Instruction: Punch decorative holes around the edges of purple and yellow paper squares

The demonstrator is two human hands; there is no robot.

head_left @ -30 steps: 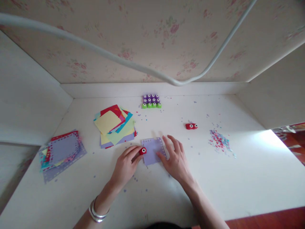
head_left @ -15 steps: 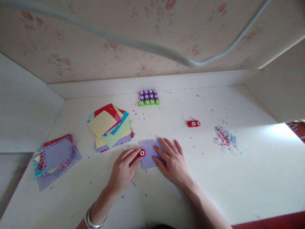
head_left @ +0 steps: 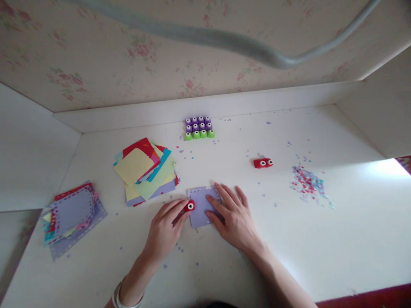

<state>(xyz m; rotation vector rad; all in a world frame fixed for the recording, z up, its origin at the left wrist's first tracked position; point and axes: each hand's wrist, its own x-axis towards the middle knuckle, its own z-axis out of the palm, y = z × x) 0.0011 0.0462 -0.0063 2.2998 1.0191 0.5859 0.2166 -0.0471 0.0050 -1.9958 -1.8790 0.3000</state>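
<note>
Pinching red punch (head_left: 190, 206) in nearly closed left hand (head_left: 166, 229); touching purple paper (head_left: 199, 207) beside it with open, spread right hand (head_left: 236, 218).

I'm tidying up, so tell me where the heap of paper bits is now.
In the head view, the heap of paper bits lies on the right side of the white table, to the right of the two red punches.

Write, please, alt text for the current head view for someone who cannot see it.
The left hand holds a red craft punch at the left edge of purple paper, on which the right hand rests. Around them on a white table are two coloured paper piles, purple and green punches, more red punches and confetti.
</note>
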